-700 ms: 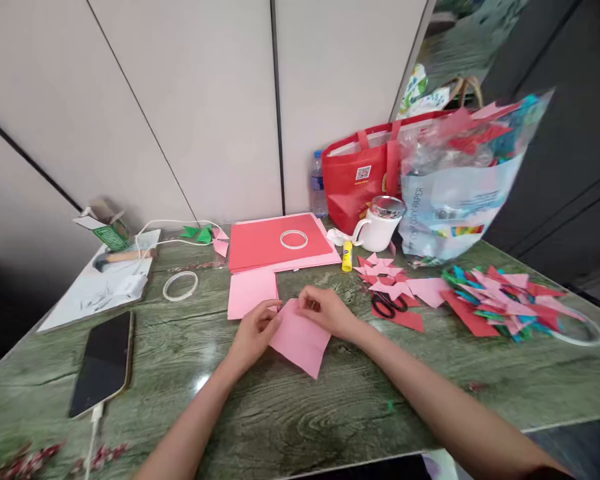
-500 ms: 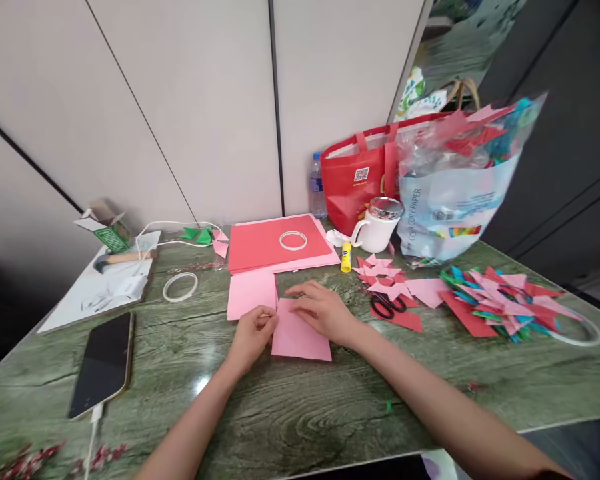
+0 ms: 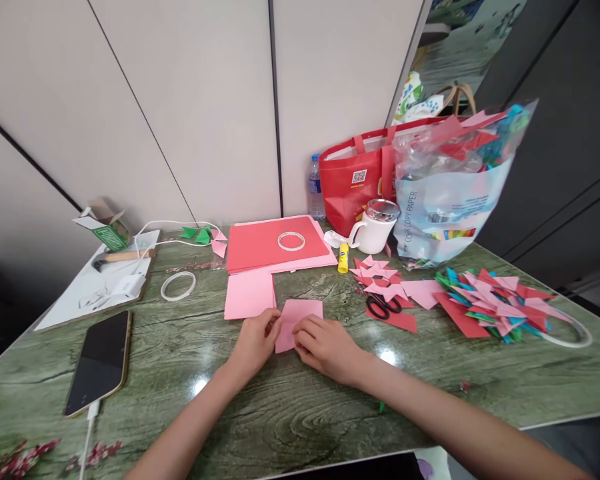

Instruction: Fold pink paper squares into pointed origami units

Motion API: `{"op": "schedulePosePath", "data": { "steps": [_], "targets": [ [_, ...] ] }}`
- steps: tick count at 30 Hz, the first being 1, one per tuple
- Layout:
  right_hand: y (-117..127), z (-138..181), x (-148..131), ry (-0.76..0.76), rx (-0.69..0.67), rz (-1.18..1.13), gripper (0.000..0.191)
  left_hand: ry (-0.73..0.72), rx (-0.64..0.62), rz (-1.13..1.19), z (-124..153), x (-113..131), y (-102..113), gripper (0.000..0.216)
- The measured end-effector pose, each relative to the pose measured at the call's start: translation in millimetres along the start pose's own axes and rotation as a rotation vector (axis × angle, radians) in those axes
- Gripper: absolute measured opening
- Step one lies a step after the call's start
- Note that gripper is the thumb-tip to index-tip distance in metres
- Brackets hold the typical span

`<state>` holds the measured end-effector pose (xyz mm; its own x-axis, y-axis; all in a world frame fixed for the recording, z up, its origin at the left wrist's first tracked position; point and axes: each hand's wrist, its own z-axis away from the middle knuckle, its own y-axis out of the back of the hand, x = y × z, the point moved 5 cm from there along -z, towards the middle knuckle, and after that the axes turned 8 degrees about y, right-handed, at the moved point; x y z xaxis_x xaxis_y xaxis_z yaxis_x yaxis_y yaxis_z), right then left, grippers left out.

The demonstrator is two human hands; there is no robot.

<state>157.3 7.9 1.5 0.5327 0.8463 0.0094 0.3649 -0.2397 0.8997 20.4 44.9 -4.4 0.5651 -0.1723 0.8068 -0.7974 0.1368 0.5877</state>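
A small pink paper square lies on the green wood-grain table in front of me. My left hand pinches its left edge with curled fingers. My right hand presses on its near part, fingers bent over the sheet. Just left of it lies a stack of pink squares. Behind that lies a stack of red sheets with a tape ring on top.
A phone on a cable lies at the left, a tape ring and a hammer behind it. Scissors, a glue stick, a white mug, folded paper pieces, a red bag and a plastic bag fill the right.
The pink square was lifted and tilted, then laid flat on the table. Both hands drew closer to me and now press on its near edge.
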Motion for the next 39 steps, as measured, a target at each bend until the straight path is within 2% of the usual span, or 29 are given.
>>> {"op": "schedulePosePath", "data": {
  "steps": [3,5,6,9,15,20,26,30,32,34,36,39],
  "targets": [
    [4.1,0.5,-2.4,0.039,0.08,0.026,0.008,-0.159,-0.021,-0.142,-12.3,10.7,10.0,0.015],
    [10.6,1.0,-4.0,0.053,0.136,0.016,0.008,-0.437,-0.106,-0.436,-19.9,20.9,8.1,0.021],
    [14.3,1.8,-4.1,0.053,0.166,0.007,0.008,-0.512,-0.148,-0.554,-24.2,21.5,6.5,0.024],
    [25.4,7.2,1.1,0.023,0.268,-0.025,0.007,-0.595,-0.198,-0.765,-34.4,16.2,4.4,0.028],
    [40.0,11.7,30.8,-0.08,0.363,-0.071,0.006,-0.579,-0.136,-0.842,-28.2,-2.4,7.3,0.04],
    [42.7,-0.7,39.8,-0.07,0.387,-0.002,0.005,-0.552,-0.066,-0.836,-21.4,-17.4,16.1,0.036],
    [16.8,-11.5,30.7,0.105,0.264,0.043,0.007,-0.51,0.016,-0.829,-18.2,-31.5,31.7,0.033],
    [-1.5,-10.8,25.4,0.189,0.166,0.028,0.011,-0.492,0.031,-0.811,-12.0,-31.6,46.3,0.036],
    [-6.3,-9.4,23.8,0.183,0.155,0.004,0.012,-0.426,0.041,-0.809,-11.5,-31.4,58.5,0.056],
    [-9.1,-8.2,23.3,0.151,0.158,-0.034,0.012,-0.295,0.048,-0.809,-14.5,-34.0,72.4,0.075],
    [-11.2,-7.5,23.2,0.122,0.155,-0.072,0.012,-0.207,0.007,-0.801,-18.5,-36.4,81.7,0.07],
    [-13.5,-7.2,24.2,0.089,0.137,-0.122,0.013,-0.164,-0.063,-0.827,-25.3,-37.0,87.2,0.051]
  ]
}}
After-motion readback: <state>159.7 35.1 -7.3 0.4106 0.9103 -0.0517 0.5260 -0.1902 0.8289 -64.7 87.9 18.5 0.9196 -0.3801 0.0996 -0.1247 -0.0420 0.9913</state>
